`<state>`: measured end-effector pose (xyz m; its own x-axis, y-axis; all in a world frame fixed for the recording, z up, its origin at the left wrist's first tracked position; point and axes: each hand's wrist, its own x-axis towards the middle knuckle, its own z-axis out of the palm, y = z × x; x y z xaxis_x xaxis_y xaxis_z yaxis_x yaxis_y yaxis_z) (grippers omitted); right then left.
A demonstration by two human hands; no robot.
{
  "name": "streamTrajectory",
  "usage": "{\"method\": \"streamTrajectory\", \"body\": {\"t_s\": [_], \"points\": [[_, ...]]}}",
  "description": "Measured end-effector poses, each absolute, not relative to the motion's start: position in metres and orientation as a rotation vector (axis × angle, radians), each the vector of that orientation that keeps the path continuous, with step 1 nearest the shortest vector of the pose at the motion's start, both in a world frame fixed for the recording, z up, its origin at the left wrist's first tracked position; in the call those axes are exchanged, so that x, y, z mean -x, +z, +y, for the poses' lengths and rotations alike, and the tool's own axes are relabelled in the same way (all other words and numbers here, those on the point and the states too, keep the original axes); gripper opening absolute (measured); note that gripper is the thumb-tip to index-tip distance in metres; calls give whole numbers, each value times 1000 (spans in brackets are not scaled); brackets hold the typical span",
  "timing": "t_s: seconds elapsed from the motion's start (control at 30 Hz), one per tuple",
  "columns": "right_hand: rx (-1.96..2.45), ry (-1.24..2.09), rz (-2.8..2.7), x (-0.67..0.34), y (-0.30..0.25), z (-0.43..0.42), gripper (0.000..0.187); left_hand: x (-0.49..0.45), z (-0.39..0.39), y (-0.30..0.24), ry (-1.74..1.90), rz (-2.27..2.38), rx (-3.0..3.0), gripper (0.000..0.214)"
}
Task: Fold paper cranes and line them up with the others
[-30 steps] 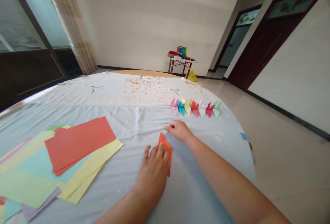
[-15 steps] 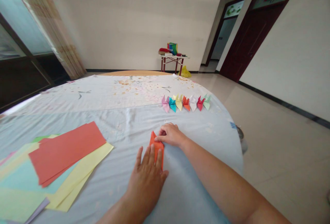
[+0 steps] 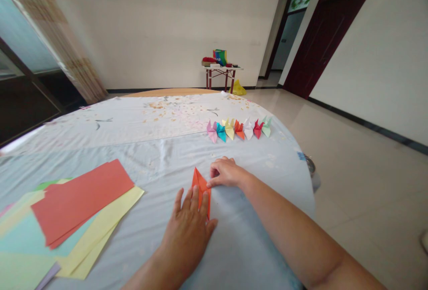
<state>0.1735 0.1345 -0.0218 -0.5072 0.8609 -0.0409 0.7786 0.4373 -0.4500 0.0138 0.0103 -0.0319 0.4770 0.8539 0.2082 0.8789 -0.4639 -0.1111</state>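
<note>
Orange paper (image 3: 199, 183): left hand (image 3: 185, 230) flat atop, fingers extended; right hand (image 3: 227, 173), two o'clock, fingers curled at edge, pinch unclear. Best pinned still, creased firmly.

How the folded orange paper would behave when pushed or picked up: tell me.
The folded orange paper is probably very light, being only paper. Its visible folds likely make it stiffer than a single sheet. Lying flat under the left hand, it would probably slide over the tablecloth rather than roll.
</note>
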Motion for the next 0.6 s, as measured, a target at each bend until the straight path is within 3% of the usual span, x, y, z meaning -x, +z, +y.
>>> {"method": "streamTrajectory", "body": {"t_s": [0.13,0.3,0.47,0.6], "points": [[1398,725,-2462,-175,-21,135,25,-14,11,-29,-193,-1507,2523,48],[1381,677,-2455,-177,-25,135,36,-13,11,-27,-182,-1503,2527,48],[1292,777,-2376,-174,-26,133,24,-15,7,-39,-182,-1439,2483,59],[1331,655,-2330,-167,-31,132,31,-18,1,-52,-224,-1465,2441,71]]}}
